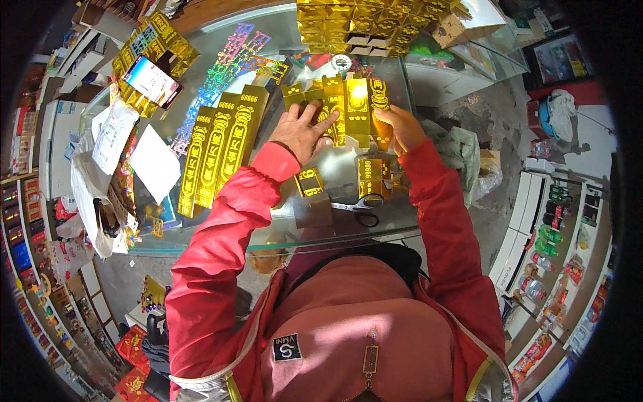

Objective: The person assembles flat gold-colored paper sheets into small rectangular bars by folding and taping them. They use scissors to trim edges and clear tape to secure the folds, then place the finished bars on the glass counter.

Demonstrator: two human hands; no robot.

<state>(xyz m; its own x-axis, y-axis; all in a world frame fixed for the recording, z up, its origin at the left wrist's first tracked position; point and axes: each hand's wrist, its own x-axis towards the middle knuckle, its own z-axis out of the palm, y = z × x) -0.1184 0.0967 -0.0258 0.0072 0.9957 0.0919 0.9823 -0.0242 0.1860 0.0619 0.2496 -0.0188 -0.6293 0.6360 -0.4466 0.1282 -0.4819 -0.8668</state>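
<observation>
A flat gold cardboard box blank with shiny panels and cut flaps lies on the glass counter in front of me. My left hand rests on its left part, fingers spread and thumb stretched across a panel. At the right edge, my right hand pinches the blank between thumb and fingers; some fingertips are hidden behind it. Nearer to me are a small gold piece, another gold box piece and scissors with dark handles. Left of my left arm, several long folded gold strips lie side by side.
Many gold boxes are stacked at the back. A phone lies on gold packaging at the far left, near a white paper sheet and a white plastic bag. The counter's glass edge runs close before my body.
</observation>
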